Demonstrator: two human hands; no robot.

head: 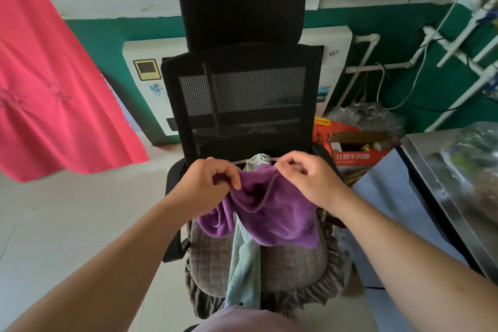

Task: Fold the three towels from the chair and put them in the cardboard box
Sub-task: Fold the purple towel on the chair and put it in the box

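Both hands, left (207, 183) and right (304, 178), pinch the purple towel's (280, 213) top edge above the chair (242, 94), apparently spreading it for folding.

Cushioned chair (293, 261), pale green towel (244, 275) draped across

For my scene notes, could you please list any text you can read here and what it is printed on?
"红烧牛肉面": white characters on the red cardboard box right of the black mesh office chair.
White wall-mounted appliance behind the chair: small logo and blue label, too small to read.
Red bag: characters blurred.
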